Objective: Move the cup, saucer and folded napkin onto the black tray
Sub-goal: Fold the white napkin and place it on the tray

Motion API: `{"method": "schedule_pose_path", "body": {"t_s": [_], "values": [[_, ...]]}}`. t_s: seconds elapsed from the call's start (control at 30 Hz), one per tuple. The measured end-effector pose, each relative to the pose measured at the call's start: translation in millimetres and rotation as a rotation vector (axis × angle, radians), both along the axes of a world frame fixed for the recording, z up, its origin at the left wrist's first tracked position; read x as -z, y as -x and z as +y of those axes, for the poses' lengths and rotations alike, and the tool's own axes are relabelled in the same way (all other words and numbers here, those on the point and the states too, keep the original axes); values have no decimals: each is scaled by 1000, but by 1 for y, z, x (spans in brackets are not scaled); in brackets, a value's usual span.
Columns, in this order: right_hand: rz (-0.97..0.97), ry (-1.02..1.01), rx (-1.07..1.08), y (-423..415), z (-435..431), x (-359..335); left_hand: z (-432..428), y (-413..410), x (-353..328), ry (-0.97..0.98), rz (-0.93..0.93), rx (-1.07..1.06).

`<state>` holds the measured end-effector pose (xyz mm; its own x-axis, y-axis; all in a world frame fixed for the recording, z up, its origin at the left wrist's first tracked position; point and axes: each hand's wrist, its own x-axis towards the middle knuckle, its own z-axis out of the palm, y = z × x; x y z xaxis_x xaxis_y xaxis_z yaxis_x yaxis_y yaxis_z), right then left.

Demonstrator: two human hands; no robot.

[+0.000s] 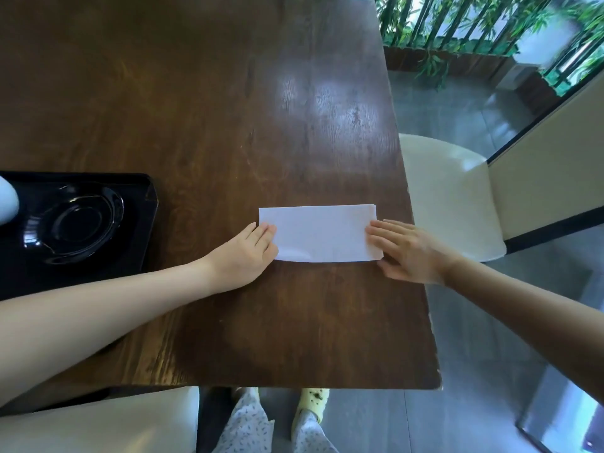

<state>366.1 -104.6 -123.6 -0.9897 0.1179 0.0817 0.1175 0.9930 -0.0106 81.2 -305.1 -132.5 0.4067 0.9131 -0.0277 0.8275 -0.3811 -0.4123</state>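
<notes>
With the black saucer (78, 223) sitting on the black tray (148, 204) at left, left hand (243, 253) and right hand (403, 251) are lying flat, fingers extended, on either end of the folded napkin (322, 233) on the wooden table (228, 109), the napkin remaining to be moved.

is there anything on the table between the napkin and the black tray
Nothing visible: only bare wood lies between the folded napkin and the black tray. The saucer already fills the tray's middle.

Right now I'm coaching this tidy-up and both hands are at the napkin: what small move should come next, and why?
Probably pinch the folded napkin at its two short ends and lift it. The left hand and right hand lie flat on its ends, gripping nothing, and it rests on the table, right of the black tray holding the saucer.
</notes>
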Motion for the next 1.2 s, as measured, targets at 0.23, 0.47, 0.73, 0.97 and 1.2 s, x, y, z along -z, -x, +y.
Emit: {"method": "schedule_pose_path", "body": {"t_s": [0.23,0.47,0.73,0.97,1.2], "values": [[35,-103,31,9,-15,1,4,9,-9,201,-231,-187],[-123,-11,224,16,-28,-17,22,24,-47,394,-705,-539],[75,574,614,35,-9,-70,44,40,-122,239,-1064,-614],[513,991,719,59,26,-159,66,42,-196,-76,-1417,-640],[882,761,813,96,35,-203,89,13,-227,-654,-1482,-575]]}}
